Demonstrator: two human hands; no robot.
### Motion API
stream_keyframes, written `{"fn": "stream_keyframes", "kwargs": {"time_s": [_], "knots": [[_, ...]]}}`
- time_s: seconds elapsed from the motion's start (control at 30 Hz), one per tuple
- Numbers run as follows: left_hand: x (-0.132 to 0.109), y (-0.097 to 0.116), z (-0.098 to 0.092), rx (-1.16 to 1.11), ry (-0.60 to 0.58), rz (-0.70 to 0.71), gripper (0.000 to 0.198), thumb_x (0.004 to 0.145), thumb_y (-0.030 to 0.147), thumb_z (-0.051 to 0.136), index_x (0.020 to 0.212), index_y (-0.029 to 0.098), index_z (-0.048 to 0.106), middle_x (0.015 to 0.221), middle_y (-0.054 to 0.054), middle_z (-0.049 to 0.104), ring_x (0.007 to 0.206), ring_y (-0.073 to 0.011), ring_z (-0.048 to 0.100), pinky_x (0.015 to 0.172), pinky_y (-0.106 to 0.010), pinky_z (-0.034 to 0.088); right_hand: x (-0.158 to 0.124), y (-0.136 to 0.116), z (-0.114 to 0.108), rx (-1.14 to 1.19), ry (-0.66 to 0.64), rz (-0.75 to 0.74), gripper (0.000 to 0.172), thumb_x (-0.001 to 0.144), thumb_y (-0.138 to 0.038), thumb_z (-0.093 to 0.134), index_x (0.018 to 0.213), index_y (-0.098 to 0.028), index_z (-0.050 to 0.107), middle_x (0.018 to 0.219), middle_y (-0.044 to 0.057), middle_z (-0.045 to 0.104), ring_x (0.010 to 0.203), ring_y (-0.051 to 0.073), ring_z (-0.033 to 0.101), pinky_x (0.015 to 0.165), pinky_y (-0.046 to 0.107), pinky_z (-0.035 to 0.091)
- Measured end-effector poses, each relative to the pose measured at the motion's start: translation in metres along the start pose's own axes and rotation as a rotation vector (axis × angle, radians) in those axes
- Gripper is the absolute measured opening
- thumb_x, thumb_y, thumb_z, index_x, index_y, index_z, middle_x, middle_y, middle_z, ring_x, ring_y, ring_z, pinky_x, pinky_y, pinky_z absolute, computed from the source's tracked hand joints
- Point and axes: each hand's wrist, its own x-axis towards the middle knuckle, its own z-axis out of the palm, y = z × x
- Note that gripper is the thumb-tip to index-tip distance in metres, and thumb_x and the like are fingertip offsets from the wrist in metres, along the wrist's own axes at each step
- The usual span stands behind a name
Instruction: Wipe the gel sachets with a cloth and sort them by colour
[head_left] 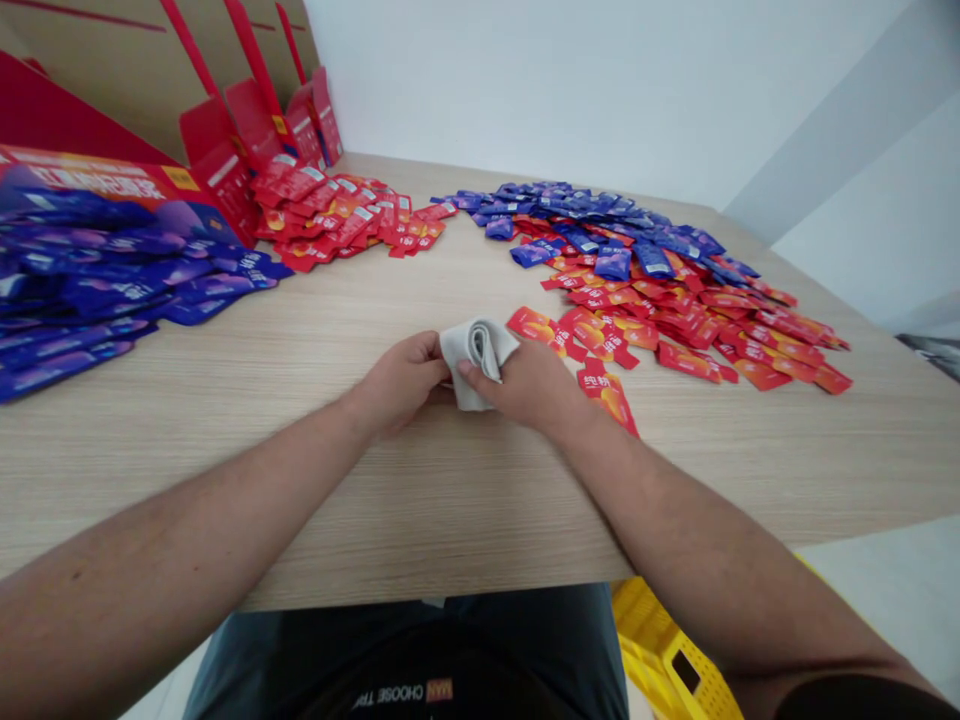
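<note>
A small white folded pouch lies at the middle of the wooden table. My left hand grips its left edge with curled fingers. My right hand pinches its right side, thumb on top. Just right of my right hand lie loose red sachets, one of them partly under my wrist.
A heap of red and blue sachets spreads over the right half. A red pile sits at the back left beside cardboard display boxes. Blue sachets cover the far left. A yellow crate stands below the table's near edge.
</note>
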Motion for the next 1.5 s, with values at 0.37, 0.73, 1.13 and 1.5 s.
{"fn": "stream_keyframes", "kwargs": {"time_s": [0.37,0.73,1.13,1.5], "knots": [[0.0,-0.001,-0.003,-0.007,-0.005,0.011,0.022,0.077,0.012,0.066,0.079,0.017,0.046,0.075,-0.001,0.065,0.069,-0.0168,0.069,0.063,-0.032,0.06,0.002,0.008,-0.002,0.006,0.036,-0.057,0.05,0.095,-0.059,0.046,0.117,-0.019,0.069,0.103,0.011,0.075,0.097,0.025,0.069,0.079,0.03,0.05],[-0.003,0.003,0.0,0.005,0.039,-0.005,0.019,0.077,0.007,0.057,0.079,0.019,0.042,0.075,-0.001,0.065,0.066,-0.0156,0.069,0.06,-0.03,0.059,0.013,0.035,-0.009,0.029,0.088,0.041,0.047,0.095,-0.053,0.048,0.118,-0.017,0.067,0.106,0.013,0.074,0.097,0.026,0.069,0.079,0.031,0.05],[-0.002,0.004,0.001,-0.015,0.097,-0.013,0.021,0.076,0.006,0.059,0.078,0.019,0.043,0.074,-0.002,0.063,0.063,-0.0146,0.067,0.055,-0.028,0.06,0.014,0.038,-0.008,0.038,0.001,-0.016,0.047,0.095,-0.053,0.049,0.119,-0.017,0.067,0.107,0.014,0.074,0.099,0.026,0.069,0.081,0.032,0.05],[-0.001,0.002,0.0,-0.013,0.114,-0.001,0.02,0.076,0.004,0.058,0.076,0.018,0.044,0.074,-0.004,0.064,0.063,-0.0162,0.067,0.053,-0.029,0.059,0.013,0.034,-0.005,0.006,-0.025,-0.046,0.05,0.094,-0.057,0.047,0.116,-0.017,0.068,0.103,0.014,0.074,0.094,0.026,0.069,0.077,0.032,0.051]]}}
